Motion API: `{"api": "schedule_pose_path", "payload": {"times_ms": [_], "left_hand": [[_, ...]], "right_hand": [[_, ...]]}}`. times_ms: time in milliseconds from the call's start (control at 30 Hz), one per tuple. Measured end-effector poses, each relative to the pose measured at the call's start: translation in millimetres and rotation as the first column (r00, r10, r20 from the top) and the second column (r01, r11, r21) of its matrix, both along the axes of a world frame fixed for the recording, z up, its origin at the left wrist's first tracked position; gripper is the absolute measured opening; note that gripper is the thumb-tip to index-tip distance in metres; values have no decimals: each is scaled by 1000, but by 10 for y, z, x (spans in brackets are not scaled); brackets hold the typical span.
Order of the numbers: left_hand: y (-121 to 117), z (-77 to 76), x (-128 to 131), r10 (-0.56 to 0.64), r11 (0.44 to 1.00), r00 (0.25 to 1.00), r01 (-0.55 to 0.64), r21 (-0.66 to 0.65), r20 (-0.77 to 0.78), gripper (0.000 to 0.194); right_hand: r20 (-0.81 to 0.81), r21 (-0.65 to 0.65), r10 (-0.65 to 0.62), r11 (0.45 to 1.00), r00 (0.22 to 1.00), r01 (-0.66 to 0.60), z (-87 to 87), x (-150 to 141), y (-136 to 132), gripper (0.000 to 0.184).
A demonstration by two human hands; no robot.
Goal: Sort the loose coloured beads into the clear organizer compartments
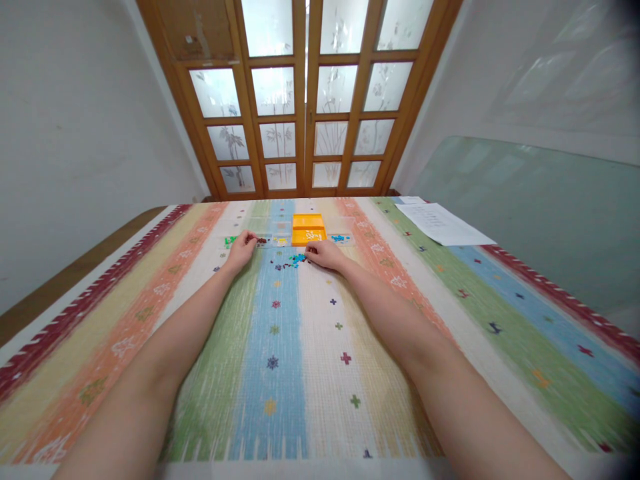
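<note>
My left hand (pixel 241 249) is closed, with its fingertips at a clear compartment of small dark brown pieces (pixel 262 241). Whatever it may hold is too small to make out. The fingers of my right hand (pixel 325 255) are pressed together at the right edge of a loose pile of small blue and dark pieces (pixel 297 261) on the cloth; I cannot see what is in them. Just behind the pile lies an opened orange box (pixel 309 220) with white pieces in its near half. Clear compartments hold green pieces (pixel 229 241), yellow pieces (pixel 279 241) and blue pieces (pixel 341 238).
A striped tablecloth (pixel 273 320) covers the table. Printed paper sheets (pixel 440 224) lie at the far right. Beyond the table's far edge stand wooden doors with glass panes (pixel 306 120). A pale green glass-like panel (pixel 540 213) leans along the right wall.
</note>
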State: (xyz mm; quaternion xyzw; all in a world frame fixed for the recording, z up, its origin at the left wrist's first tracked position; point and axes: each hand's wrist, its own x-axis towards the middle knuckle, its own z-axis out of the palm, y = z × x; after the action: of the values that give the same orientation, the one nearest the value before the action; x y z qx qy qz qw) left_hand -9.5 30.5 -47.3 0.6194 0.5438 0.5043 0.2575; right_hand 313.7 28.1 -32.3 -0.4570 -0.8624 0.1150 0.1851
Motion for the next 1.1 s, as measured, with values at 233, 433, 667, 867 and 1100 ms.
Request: {"api": "schedule_pose_path", "payload": {"times_ms": [233,433,667,867,1100], "left_hand": [[-15,93,-19,54,995,964,-31,-92,260,25],[-74,158,19,-57,986,921,113,-123,384,48],[-57,135,24,-89,985,956,127,-120,280,45],[-113,143,41,-229,970,973,224,-96,-42,30],[-237,220,88,-437,891,773,442,-103,-459,24]], "right_hand": [[23,2,-31,1000,999,31,17,-15,-24,17],[7,36,-25,999,1000,24,-1,-10,-25,19],[11,42,-27,999,1000,27,-19,-2,-13,19],[12,31,-35,999,999,34,9,-7,-30,20],[19,43,-55,998,998,54,29,-24,-40,20]]}}
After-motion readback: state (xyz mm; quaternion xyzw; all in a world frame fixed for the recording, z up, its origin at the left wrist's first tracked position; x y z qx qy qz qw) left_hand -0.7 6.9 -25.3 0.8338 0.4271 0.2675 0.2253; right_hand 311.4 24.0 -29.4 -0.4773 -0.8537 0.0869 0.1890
